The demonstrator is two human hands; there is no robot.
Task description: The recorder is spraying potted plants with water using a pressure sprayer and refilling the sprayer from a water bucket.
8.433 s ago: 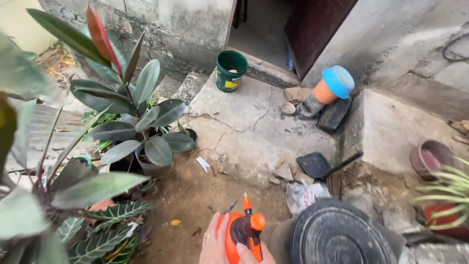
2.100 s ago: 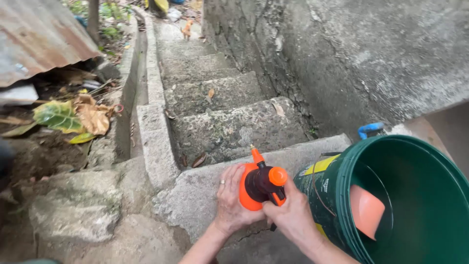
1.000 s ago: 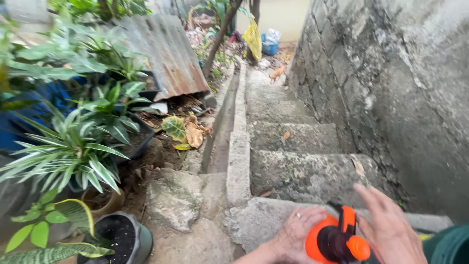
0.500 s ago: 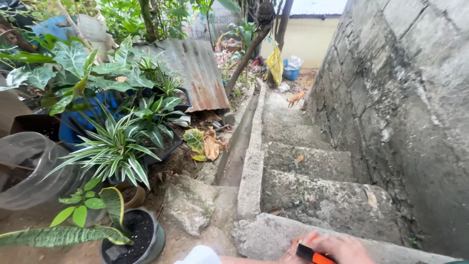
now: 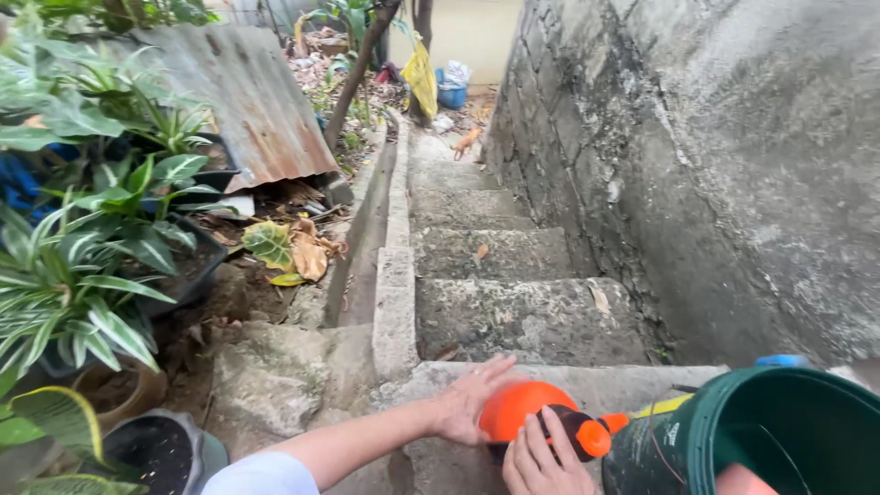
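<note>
Sprayer back in view since half a second ago: my left hand and right hand both grasping the round orange plastic spray bottle beside the dark green plastic bucket.

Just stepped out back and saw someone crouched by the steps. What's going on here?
A person has both hands on an orange sprayer at the top of some concrete steps. The left hand cups its rounded body; the right hand grips the black part by the nozzle. A green bucket stands right beside it, on the right. Potted plants line the left side, and a stone wall runs down the right.
</note>
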